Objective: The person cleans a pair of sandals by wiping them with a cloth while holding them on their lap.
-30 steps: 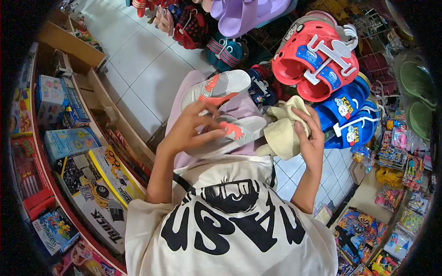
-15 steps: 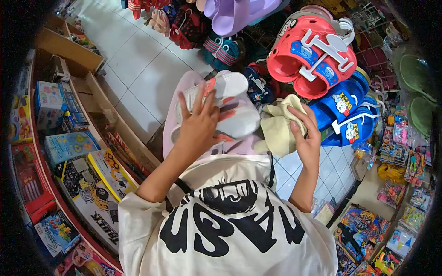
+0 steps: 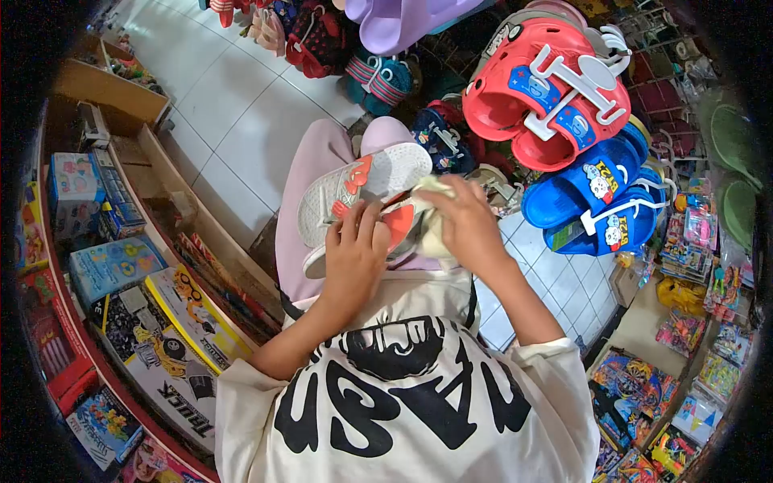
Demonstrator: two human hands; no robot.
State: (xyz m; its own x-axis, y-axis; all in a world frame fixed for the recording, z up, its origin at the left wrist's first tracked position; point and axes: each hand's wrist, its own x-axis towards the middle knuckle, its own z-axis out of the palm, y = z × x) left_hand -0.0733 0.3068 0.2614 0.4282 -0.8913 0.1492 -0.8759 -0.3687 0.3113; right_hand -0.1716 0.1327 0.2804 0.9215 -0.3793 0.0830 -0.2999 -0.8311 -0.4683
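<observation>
Sandals [image 3: 366, 179] lie on your lap [image 3: 310, 173], left hand [image 3: 354, 256] gripping them, right hand [image 3: 465, 221] clenched on cloth [image 3: 431, 233] at the orange strap [image 3: 396, 225], so brace the pair firmly and wipe with short strokes so nothing slips.

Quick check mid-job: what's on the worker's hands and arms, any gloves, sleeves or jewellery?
No gloves: left hand and right hand are bare, with no ring, watch or bracelet visible. The forearms are uncovered. Short cream sleeves of a loose T-shirt with bold black print end near the elbows.
</observation>
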